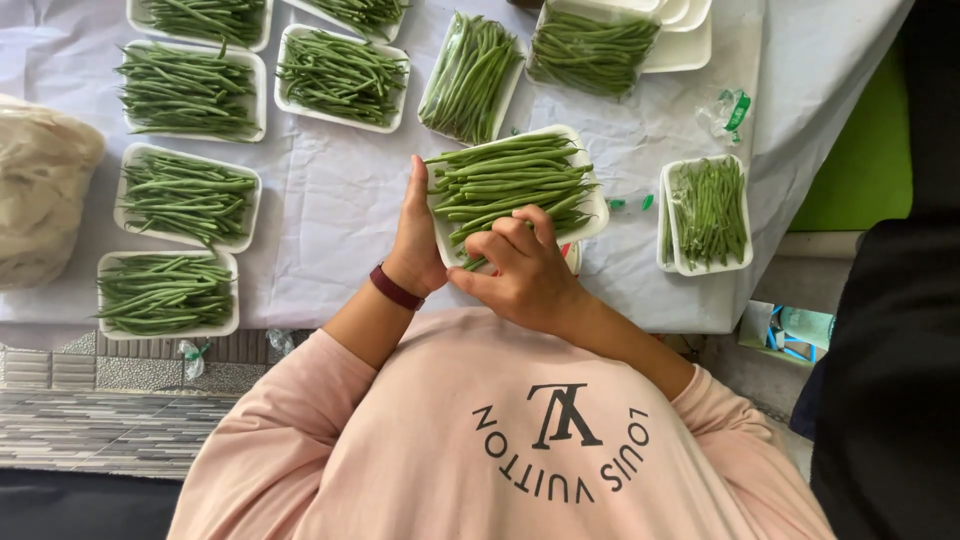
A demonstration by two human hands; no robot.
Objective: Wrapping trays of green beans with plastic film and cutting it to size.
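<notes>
1. The left hand [418, 235] stands edge-on against the near-left side of a white foam tray heaped with long green beans [512, 185], fingers straight and pressed together, thumb side up, palm flat to the tray's edge; it braces rather than grasps.
2. The right hand [522, 268] curls over the tray's near edge, fingers bent in a loose, narrow pinch on the ends of a few beans; I cannot tell whether it truly grips them or only presses them down.
3. A dark red band [396, 288] circles the left wrist, and both forearms come out of pale pink sleeves [300, 400].
4. The tray is a shallow rounded rectangle of matt foam; the beans in it are slim, smooth and slightly curved.
5. The beans' long axis runs left to right across the tray, tilted a little so their right ends sit farther from the person.
6. The tray rests on a creased white cloth [330, 200] covering the table, just ahead of the person's chest.
7. Several more filled white foam trays [185, 195] lie in rows to the left and beyond, and a smaller one [706, 212] to the right holds beans pointing away.
</notes>
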